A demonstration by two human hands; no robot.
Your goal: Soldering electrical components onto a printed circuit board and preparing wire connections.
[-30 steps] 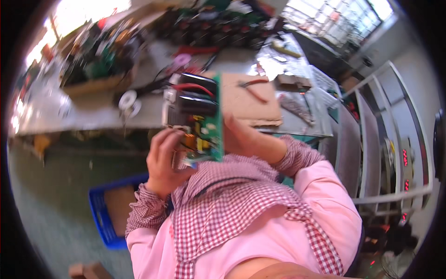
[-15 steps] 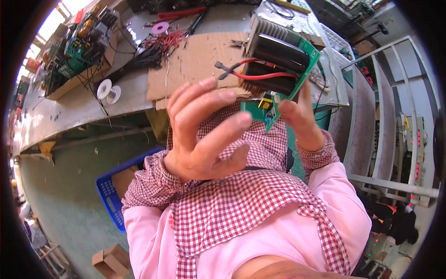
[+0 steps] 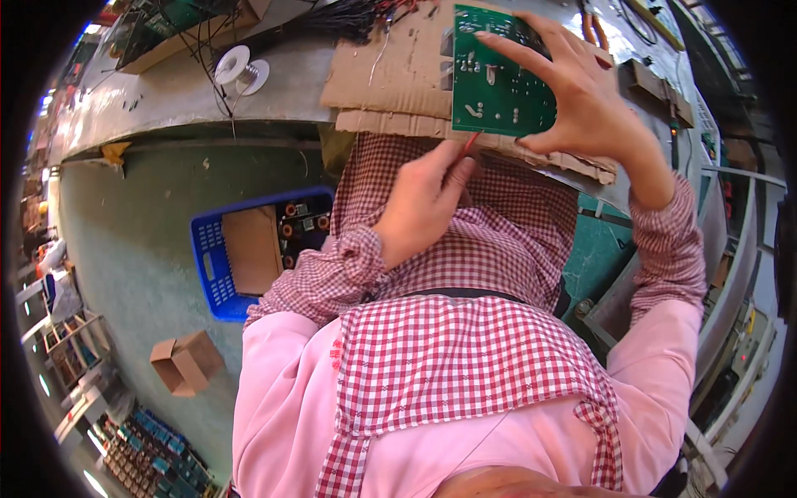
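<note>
A green circuit board (image 3: 498, 91) stands over the cardboard's near edge, its soldered side facing me. My right hand (image 3: 581, 95) spans it from the right, fingers along the top and thumb at the lower right corner. Just below the board, my left hand (image 3: 427, 191) is closed, thumb and fingers pinching a red wire (image 3: 471, 141) that comes from the board's lower edge. The large parts on the board's other side are hidden.
Cardboard (image 3: 390, 79) covers part of the metal bench (image 3: 299, 87). A wire spool (image 3: 241, 70) stands left, near bundled black wires (image 3: 340, 21). Pliers (image 3: 594, 29) lie at the back right. On the floor are a blue basket (image 3: 207, 274) and a cardboard box (image 3: 187, 363).
The board has turned from showing its components to showing its soldered side. My left hand has gone from spread fingers to a pinch on the red wire. The view has shifted too.
</note>
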